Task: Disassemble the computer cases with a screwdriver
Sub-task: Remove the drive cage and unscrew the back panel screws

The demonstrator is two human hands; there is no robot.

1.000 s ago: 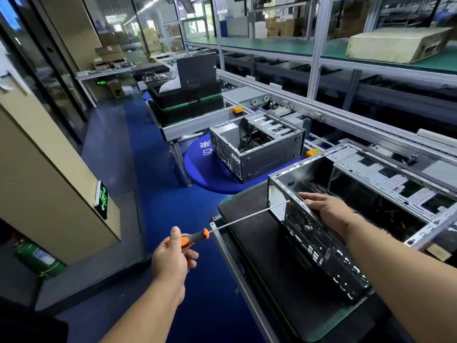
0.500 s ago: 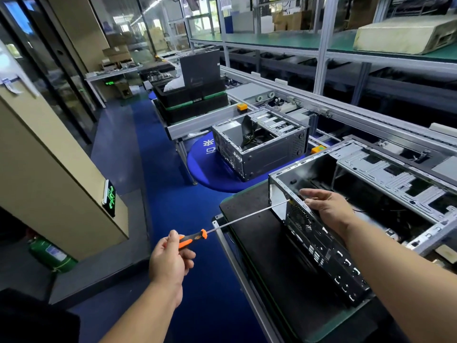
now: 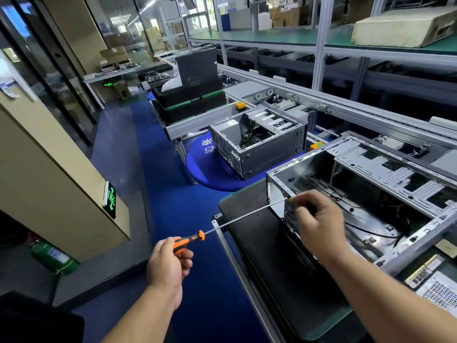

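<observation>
Orange-handled screwdriver (image 3: 189, 241) gripped in left hand (image 3: 168, 264), tip at near case (image 3: 358, 206) rear corner, frame centre; right hand (image 3: 319, 226) has lifted off the rim, now pinching at the tip—screw likely coming free.

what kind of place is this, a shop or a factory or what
Most likely a factory or teardown line for computers: an aluminium-framed conveyor line runs past open computer cases, with shelving racks above and stacked black trays further along.
</observation>
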